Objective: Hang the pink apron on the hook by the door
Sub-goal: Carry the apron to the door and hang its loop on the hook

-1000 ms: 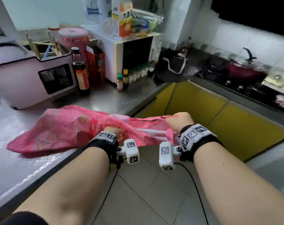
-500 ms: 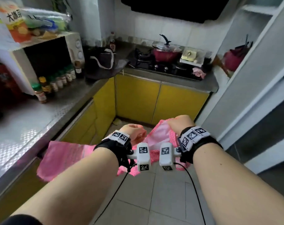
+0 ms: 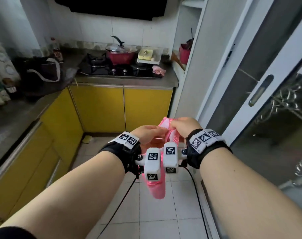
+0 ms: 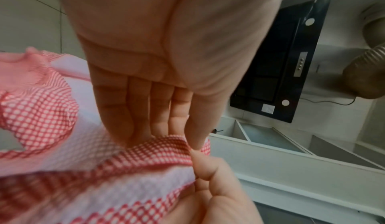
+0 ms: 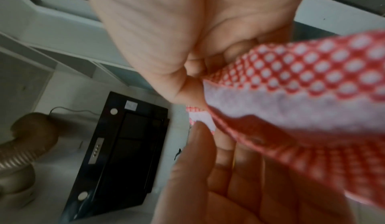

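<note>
The pink checked apron (image 3: 156,188) hangs bunched between my wrists above the floor tiles. Both hands sit close together at chest height and hold its top edge. My left hand (image 3: 146,133) pinches the fabric between thumb and fingers; the left wrist view shows that pinch (image 4: 193,145) on the apron (image 4: 41,112). My right hand (image 3: 183,125) grips the neighbouring fold, thumb against curled fingers, seen in the right wrist view (image 5: 195,82) with the apron (image 5: 312,71) trailing to the right. No hook is in view.
A sliding glass door (image 3: 260,90) stands close on the right. Yellow cabinets (image 3: 98,107) run along the left and ahead, under a gas stove (image 3: 98,68) with a red pot (image 3: 121,56). A black bag (image 3: 43,69) lies on the counter. Tiled floor (image 3: 155,213) below.
The apron came off the counter and now hangs from both hands. My hands drew together, and the view swung right from the counter toward the stove and door.
</note>
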